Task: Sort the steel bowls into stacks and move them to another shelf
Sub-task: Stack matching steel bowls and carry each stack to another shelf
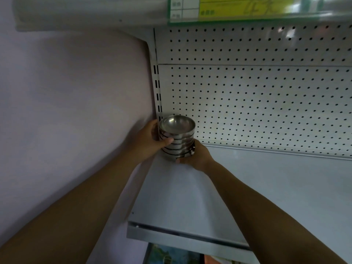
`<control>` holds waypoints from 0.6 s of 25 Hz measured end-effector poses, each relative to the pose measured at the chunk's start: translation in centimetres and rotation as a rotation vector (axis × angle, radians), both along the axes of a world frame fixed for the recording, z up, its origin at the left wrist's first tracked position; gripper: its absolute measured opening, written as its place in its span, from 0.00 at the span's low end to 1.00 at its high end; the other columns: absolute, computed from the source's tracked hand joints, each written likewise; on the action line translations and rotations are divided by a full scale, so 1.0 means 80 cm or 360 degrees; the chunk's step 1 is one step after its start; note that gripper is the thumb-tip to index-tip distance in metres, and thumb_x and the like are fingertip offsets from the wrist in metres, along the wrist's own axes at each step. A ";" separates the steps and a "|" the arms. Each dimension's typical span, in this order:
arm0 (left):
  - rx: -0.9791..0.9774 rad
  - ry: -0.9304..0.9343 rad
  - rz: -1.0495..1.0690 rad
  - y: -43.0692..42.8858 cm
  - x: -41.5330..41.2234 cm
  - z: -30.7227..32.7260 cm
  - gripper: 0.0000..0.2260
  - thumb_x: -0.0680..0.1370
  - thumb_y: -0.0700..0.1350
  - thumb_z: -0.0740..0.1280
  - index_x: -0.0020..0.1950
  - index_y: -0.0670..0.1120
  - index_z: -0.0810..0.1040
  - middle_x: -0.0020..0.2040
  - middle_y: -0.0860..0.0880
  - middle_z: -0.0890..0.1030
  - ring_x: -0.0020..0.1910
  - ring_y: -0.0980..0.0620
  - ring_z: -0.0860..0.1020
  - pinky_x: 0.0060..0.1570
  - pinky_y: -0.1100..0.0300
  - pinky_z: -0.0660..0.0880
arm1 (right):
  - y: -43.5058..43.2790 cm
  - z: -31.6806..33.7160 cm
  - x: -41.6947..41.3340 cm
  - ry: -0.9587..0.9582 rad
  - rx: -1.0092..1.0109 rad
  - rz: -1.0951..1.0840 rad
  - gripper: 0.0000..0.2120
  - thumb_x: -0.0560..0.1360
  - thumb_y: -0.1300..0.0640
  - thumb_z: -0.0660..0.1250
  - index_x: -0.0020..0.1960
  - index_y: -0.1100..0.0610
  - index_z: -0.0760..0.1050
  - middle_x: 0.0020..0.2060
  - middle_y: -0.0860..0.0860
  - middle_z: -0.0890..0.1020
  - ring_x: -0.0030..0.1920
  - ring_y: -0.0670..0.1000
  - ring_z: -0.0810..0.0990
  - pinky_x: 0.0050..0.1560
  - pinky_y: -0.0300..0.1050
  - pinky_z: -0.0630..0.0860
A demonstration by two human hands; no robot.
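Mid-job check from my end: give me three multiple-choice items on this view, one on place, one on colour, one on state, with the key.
1. Where is the bowl stack?
A. At the back left corner of the shelf, by the pegboard
B. At the front right edge of the shelf
C. On the floor

2. What colour is the label overhead?
A. Red
B. Mostly yellow
C. Black

3. How is the bowl stack held?
A. Nothing touches it
B. One hand only
C. The left hand and right hand both grip it

Key: 1 A, the pegboard is right behind the stack at the shelf's left end; 2 B, yellow fills most of the label; 3 C, a hand curls round each side.
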State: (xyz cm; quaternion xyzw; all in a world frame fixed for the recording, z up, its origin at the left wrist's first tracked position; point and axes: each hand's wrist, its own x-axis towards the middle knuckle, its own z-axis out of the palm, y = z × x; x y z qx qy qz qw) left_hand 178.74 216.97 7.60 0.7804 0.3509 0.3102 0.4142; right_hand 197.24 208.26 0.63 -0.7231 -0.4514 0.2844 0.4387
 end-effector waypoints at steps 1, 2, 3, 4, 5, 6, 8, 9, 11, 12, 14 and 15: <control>0.0020 0.0017 0.0013 0.001 0.000 0.001 0.27 0.74 0.39 0.78 0.66 0.55 0.68 0.53 0.68 0.74 0.43 0.83 0.74 0.42 0.82 0.70 | 0.003 0.003 -0.001 0.0006 0.0002 -0.0008 0.41 0.63 0.59 0.86 0.70 0.56 0.70 0.56 0.45 0.77 0.57 0.46 0.76 0.47 0.29 0.70; 0.0044 0.0034 0.0028 0.003 0.000 0.001 0.26 0.75 0.40 0.78 0.66 0.54 0.69 0.53 0.67 0.75 0.44 0.82 0.74 0.43 0.82 0.69 | 0.007 0.003 -0.001 -0.0001 0.0000 -0.0023 0.42 0.62 0.59 0.86 0.71 0.56 0.70 0.57 0.46 0.77 0.58 0.47 0.76 0.51 0.33 0.71; 0.0068 0.0046 0.0039 0.005 -0.001 0.001 0.24 0.75 0.41 0.78 0.66 0.54 0.71 0.54 0.66 0.77 0.45 0.82 0.74 0.43 0.82 0.69 | 0.010 0.004 -0.001 0.0001 0.0004 -0.0040 0.43 0.62 0.59 0.86 0.71 0.57 0.69 0.58 0.46 0.77 0.59 0.48 0.76 0.54 0.36 0.72; 0.0078 0.0076 0.0046 0.006 -0.002 0.001 0.21 0.76 0.43 0.77 0.65 0.52 0.74 0.55 0.64 0.78 0.46 0.82 0.74 0.44 0.82 0.70 | 0.013 0.002 -0.002 0.0004 -0.0005 -0.0064 0.44 0.62 0.59 0.86 0.72 0.57 0.68 0.58 0.46 0.76 0.59 0.48 0.75 0.56 0.39 0.72; 0.0073 0.0112 0.0055 0.007 -0.004 0.001 0.21 0.76 0.46 0.77 0.67 0.50 0.76 0.56 0.62 0.80 0.48 0.81 0.75 0.47 0.81 0.71 | 0.013 0.001 -0.003 0.0028 -0.0002 -0.0089 0.44 0.63 0.59 0.86 0.73 0.57 0.68 0.59 0.46 0.76 0.59 0.48 0.75 0.58 0.41 0.73; 0.0063 0.0146 0.0065 0.004 -0.006 0.001 0.21 0.77 0.48 0.76 0.69 0.49 0.77 0.58 0.60 0.81 0.51 0.79 0.75 0.53 0.78 0.73 | 0.013 -0.002 -0.005 0.0043 0.0000 -0.0112 0.44 0.63 0.59 0.85 0.73 0.57 0.67 0.60 0.46 0.76 0.60 0.49 0.76 0.59 0.42 0.73; 0.0033 0.0187 0.0089 -0.012 -0.013 0.001 0.23 0.78 0.50 0.74 0.71 0.49 0.76 0.63 0.59 0.80 0.58 0.71 0.77 0.59 0.70 0.74 | 0.006 -0.008 -0.009 0.0038 -0.0018 -0.0132 0.45 0.65 0.56 0.85 0.75 0.58 0.65 0.64 0.48 0.77 0.64 0.51 0.77 0.61 0.43 0.74; 0.0039 0.0219 0.0105 -0.022 -0.017 0.000 0.23 0.78 0.51 0.74 0.71 0.48 0.75 0.63 0.60 0.77 0.61 0.65 0.76 0.56 0.70 0.73 | 0.000 -0.010 -0.012 0.0005 -0.0037 -0.0135 0.45 0.66 0.55 0.84 0.76 0.58 0.64 0.65 0.50 0.77 0.67 0.53 0.76 0.63 0.45 0.74; 0.0034 0.0264 0.0184 -0.045 -0.025 -0.002 0.25 0.79 0.50 0.74 0.74 0.48 0.72 0.62 0.59 0.73 0.63 0.61 0.71 0.54 0.69 0.69 | -0.017 -0.010 -0.011 -0.0129 -0.0079 -0.0142 0.44 0.68 0.54 0.83 0.77 0.59 0.64 0.70 0.55 0.76 0.71 0.56 0.75 0.67 0.47 0.72; 0.0023 0.0270 0.0209 -0.055 -0.030 -0.003 0.27 0.79 0.51 0.73 0.75 0.48 0.71 0.62 0.58 0.72 0.64 0.60 0.71 0.56 0.68 0.67 | -0.029 -0.007 -0.009 -0.0214 -0.0077 -0.0139 0.40 0.70 0.54 0.81 0.76 0.59 0.67 0.71 0.56 0.76 0.71 0.56 0.75 0.68 0.46 0.71; 0.0002 0.0314 0.0240 -0.079 -0.045 -0.004 0.30 0.78 0.56 0.72 0.77 0.48 0.69 0.68 0.55 0.73 0.70 0.55 0.72 0.60 0.64 0.66 | -0.061 0.001 -0.004 -0.0360 -0.0012 -0.0120 0.34 0.72 0.51 0.79 0.74 0.58 0.72 0.71 0.55 0.77 0.69 0.56 0.76 0.67 0.42 0.68; 0.0015 0.0365 0.0265 -0.094 -0.053 -0.004 0.32 0.78 0.58 0.72 0.78 0.49 0.68 0.72 0.53 0.73 0.72 0.53 0.71 0.62 0.62 0.66 | -0.080 0.005 0.000 -0.0404 0.0031 -0.0096 0.33 0.73 0.50 0.78 0.74 0.57 0.72 0.71 0.54 0.76 0.70 0.55 0.75 0.68 0.40 0.67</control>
